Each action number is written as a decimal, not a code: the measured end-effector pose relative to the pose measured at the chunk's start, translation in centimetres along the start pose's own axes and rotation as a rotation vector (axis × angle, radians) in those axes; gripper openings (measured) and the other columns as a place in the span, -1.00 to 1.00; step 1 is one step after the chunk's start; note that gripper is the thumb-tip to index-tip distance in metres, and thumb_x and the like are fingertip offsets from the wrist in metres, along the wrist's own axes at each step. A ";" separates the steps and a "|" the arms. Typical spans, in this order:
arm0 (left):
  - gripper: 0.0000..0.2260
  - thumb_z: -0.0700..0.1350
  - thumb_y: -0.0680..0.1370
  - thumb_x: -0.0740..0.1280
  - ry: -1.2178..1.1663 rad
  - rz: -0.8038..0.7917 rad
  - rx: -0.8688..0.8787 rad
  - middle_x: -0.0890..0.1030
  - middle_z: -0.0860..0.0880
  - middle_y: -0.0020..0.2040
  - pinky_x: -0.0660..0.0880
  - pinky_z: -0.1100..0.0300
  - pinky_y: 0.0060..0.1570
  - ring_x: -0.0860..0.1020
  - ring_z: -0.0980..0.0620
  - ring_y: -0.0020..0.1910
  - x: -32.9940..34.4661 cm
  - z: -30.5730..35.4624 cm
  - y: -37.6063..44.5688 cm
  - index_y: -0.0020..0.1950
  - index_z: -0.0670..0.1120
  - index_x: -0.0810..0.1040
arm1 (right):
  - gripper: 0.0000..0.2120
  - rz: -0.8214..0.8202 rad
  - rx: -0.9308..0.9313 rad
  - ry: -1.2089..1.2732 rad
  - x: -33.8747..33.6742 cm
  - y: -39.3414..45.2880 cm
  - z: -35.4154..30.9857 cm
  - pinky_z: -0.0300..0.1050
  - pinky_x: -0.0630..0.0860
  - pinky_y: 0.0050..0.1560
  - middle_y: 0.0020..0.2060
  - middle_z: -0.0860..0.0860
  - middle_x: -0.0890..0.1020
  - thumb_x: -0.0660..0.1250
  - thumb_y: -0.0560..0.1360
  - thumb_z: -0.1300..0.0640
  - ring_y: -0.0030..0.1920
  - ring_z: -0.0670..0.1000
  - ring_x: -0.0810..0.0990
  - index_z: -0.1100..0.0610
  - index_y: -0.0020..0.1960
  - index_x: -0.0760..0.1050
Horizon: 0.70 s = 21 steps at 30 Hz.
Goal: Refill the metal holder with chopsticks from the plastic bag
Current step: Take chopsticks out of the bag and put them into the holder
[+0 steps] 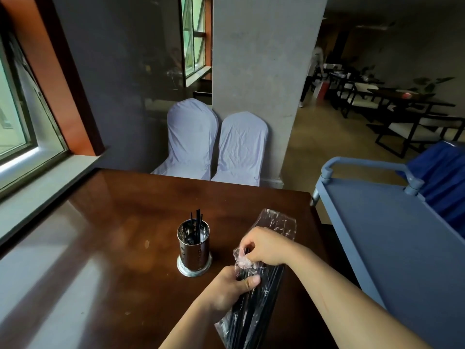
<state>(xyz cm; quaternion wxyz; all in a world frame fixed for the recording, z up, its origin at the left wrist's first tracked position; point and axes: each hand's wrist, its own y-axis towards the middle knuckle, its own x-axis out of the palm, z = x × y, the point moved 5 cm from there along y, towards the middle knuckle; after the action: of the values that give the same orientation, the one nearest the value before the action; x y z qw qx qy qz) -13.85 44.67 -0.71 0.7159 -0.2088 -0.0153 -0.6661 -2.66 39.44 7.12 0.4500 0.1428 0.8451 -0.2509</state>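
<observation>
Left hand: my left hand [232, 285] is pinching the clear plastic bag [254, 293] of long black chopsticks [259, 298], thumb on top.
Right hand: my right hand [264, 245] is pinching the crumpled bag film.
Holder: the shiny round metal holder [193, 248] is standing upright on the dark brown wooden surface [113, 248], just left of both hands.
Axis: the bag's long axis is running away from me; I judge the left hand nearer to the holder.
</observation>
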 end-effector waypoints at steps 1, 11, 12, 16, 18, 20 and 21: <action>-0.68 -0.15 0.54 0.46 -0.002 -0.001 0.003 0.63 -0.37 0.19 0.47 -0.21 0.33 0.58 -0.35 0.24 -0.1 0.0 0.0 0.22 -0.30 0.60 | -0.83 0.005 0.009 0.008 -0.1 0.0 0.2 0.04 0.60 -0.18 -0.26 -0.19 0.64 0.40 0.42 0.22 -0.14 0.10 0.67 0.00 -0.09 0.70; -0.77 -0.21 0.57 0.41 -0.015 0.097 0.009 0.62 -0.46 0.11 0.50 -0.24 0.24 0.61 -0.28 0.03 -1.0 -0.5 -0.2 0.10 -0.38 0.63 | -0.84 -0.076 0.145 0.307 -0.1 -0.5 1.3 0.06 0.70 -0.13 -0.20 0.07 0.64 0.41 0.47 0.28 -0.22 0.11 0.77 0.03 -0.19 0.63; -0.77 -0.21 0.55 0.42 -0.016 0.098 0.014 0.64 -0.43 0.09 0.52 -0.21 0.22 0.62 -0.27 0.02 -0.9 -0.5 -0.3 0.09 -0.37 0.63 | -0.83 -0.071 0.145 0.340 -0.1 -0.5 1.3 0.08 0.71 -0.09 -0.22 0.08 0.65 0.42 0.46 0.31 -0.19 0.12 0.77 0.05 -0.18 0.64; -0.73 -0.18 0.45 0.54 0.036 0.080 0.014 0.67 -0.28 -0.09 0.55 -0.06 0.08 0.61 -0.19 -0.09 -1.2 -0.8 -0.3 0.00 -0.36 0.65 | -0.88 -0.031 0.116 0.400 -0.7 -0.4 1.6 -0.07 0.70 -0.08 -0.26 0.09 0.69 0.42 0.47 0.39 -0.18 0.07 0.75 0.25 -0.05 0.68; -0.76 -0.19 0.44 0.55 0.080 0.084 0.014 0.69 -0.22 -0.09 0.57 -0.06 0.13 0.63 -0.17 -0.08 -1.5 -1.1 -0.3 -0.01 -0.32 0.67 | -0.92 0.014 0.127 0.483 -1.6 -0.3 1.8 -0.08 0.70 -0.07 -0.27 0.13 0.66 0.43 0.48 0.41 -0.20 0.07 0.72 0.35 -0.04 0.66; -0.76 -0.17 0.44 0.55 0.075 0.079 0.015 0.72 -0.25 0.00 0.57 -0.11 0.20 0.67 -0.21 -0.01 -1.7 -1.4 -0.3 0.03 -0.28 0.69 | -0.95 0.071 0.127 0.541 -2.9 -0.5 1.9 -0.06 0.70 -0.05 -0.28 0.13 0.65 0.46 0.47 0.40 -0.20 0.06 0.72 0.36 -0.07 0.66; -0.77 -0.16 0.45 0.54 0.067 0.077 0.015 0.71 -0.28 0.02 0.58 -0.12 0.19 0.67 -0.22 0.00 -1.7 -1.5 -0.3 0.03 -0.26 0.70 | -0.95 0.097 0.124 0.569 -3.5 -0.7 1.9 -0.06 0.70 -0.04 -0.25 0.14 0.66 0.47 0.46 0.40 -0.17 0.07 0.72 0.36 -0.08 0.66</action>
<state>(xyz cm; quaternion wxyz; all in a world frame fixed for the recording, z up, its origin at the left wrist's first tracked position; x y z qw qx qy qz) -14.66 45.85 -2.49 0.7428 -0.1815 0.0115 -0.6443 0.29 37.75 9.31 0.1969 0.2747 0.9126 -0.2303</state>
